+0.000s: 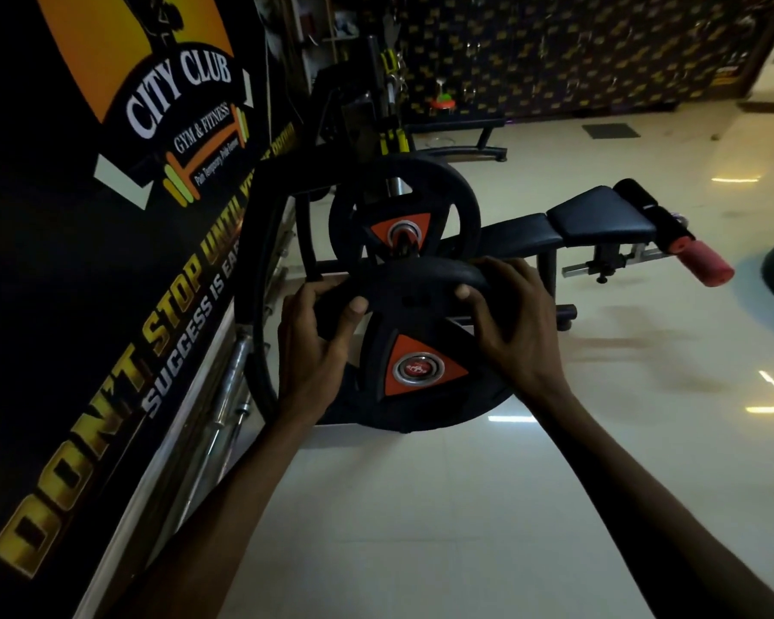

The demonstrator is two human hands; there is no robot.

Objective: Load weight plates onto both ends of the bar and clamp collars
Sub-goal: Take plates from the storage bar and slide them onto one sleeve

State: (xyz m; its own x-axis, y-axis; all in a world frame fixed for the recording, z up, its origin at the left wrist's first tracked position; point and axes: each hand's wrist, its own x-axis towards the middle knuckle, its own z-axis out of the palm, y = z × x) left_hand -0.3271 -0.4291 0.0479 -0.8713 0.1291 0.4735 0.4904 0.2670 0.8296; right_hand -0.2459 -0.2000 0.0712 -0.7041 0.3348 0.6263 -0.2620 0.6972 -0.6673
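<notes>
A black weight plate (421,314) with an orange triangle and a chrome centre ring sits in the middle of the head view. My left hand (318,346) grips its left rim, thumb hooked into a slot. My right hand (510,323) grips its upper right rim, fingers curled over the edge. Just behind it a second black plate (461,194) of the same kind hangs on the bar end (404,236), which pokes through its centre hole. No collar shows.
A black wall banner (108,216) fills the left side, with chrome bars (224,395) lying along its foot. A padded bench (599,212) with red and black rollers stands to the right. Pale tiled floor (421,507) spreads below and to the right.
</notes>
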